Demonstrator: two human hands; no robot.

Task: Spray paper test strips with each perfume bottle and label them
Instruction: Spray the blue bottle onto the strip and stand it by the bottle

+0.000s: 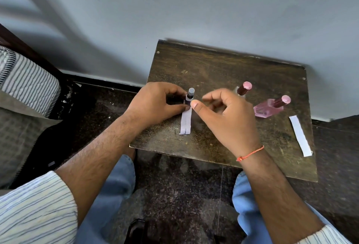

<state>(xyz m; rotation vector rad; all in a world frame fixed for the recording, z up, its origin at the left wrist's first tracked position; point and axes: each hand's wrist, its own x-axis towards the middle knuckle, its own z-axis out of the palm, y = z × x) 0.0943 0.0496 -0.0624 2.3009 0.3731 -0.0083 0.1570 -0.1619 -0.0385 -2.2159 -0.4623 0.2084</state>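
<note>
Head view: left hand (155, 101) pinches grey-capped bottle (190, 96) on strip (186, 121); right hand (229, 115) loose, empty.

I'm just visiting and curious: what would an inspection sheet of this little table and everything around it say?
Surface: scuffed dark wooden table, against a pale wall.
Job's things: grey-capped small perfume bottle standing on one end of a marked white paper strip; two pink-capped bottles, one clear, one pink; a plain white paper strip near the right edge.
Clutter: nothing seen.
Hands: left hand grips the grey-capped bottle; right hand hovers loosely curled, holding nothing.
Cables: nothing seen.
Surroundings: dark speckled floor, striped fabric at left.
</note>
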